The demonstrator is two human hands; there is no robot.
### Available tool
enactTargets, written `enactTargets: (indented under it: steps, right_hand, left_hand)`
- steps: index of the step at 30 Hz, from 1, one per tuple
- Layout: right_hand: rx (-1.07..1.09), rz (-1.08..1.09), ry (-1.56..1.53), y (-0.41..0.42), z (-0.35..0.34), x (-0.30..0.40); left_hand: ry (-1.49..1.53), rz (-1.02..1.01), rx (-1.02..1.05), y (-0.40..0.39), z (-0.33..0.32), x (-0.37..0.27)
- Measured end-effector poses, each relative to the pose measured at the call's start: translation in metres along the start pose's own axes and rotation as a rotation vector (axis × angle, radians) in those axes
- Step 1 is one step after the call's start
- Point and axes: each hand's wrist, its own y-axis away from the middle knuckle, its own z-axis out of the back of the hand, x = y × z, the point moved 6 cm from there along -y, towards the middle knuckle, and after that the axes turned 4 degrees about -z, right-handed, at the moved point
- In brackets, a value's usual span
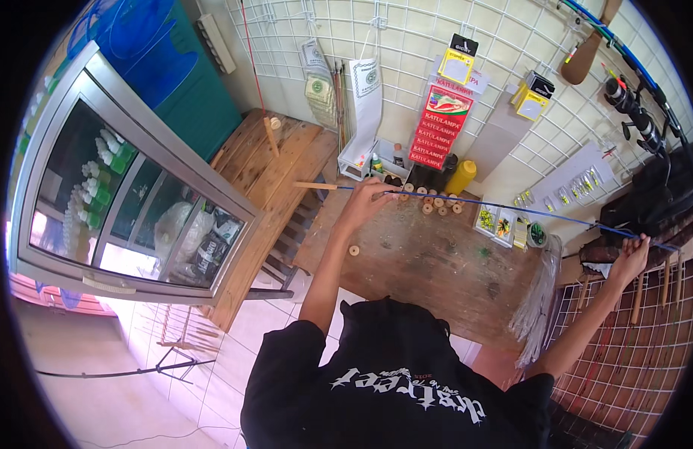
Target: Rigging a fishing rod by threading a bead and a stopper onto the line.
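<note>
A slim blue fishing rod [481,201] with a pale wooden handle [315,186] stretches level across the workbench. Just beyond the handle, my left hand [364,203] pinches the blue shaft between thumb and fingers. Far out to the right, my right hand [629,262] grips the rod close to its other visible end. Below the shaft's left half lie several small round wooden discs with centre holes [428,209], clustered at the back of the wooden bench top [413,264]. One loose wooden disc [354,250] lies nearer the left edge.
A glass-door cabinet [138,196] stands left beside a plank table [284,151]. Behind the bench, a white wire grid [402,33] carries red packets [440,126] and a fishing reel [633,112]. A yellow bottle [461,177] and white trays of small floats [495,223] line the back.
</note>
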Motion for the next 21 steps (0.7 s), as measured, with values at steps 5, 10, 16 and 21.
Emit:
enactTargets:
  steps: [5, 10, 16, 21]
  right_hand:
    - [-0.056, -0.1, -0.032, 0.065, 0.011, -0.064]
    - [-0.11, -0.255, -0.094, 0.137, 0.02, -0.134]
    - [-0.183, -0.31, -0.176, 0.199, 0.016, -0.193]
    - [-0.237, -0.396, -0.17, 0.229, 0.03, -0.238]
  left_hand:
    - [-0.122, -0.041, -0.037, 0.02, 0.026, 0.034]
    - [-0.502, -0.002, -0.151, 0.047, 0.059, 0.061]
    - [-0.722, 0.264, -0.178, 0.075, 0.065, 0.096]
    - [-0.895, 0.283, -0.235, 0.095, 0.036, 0.083]
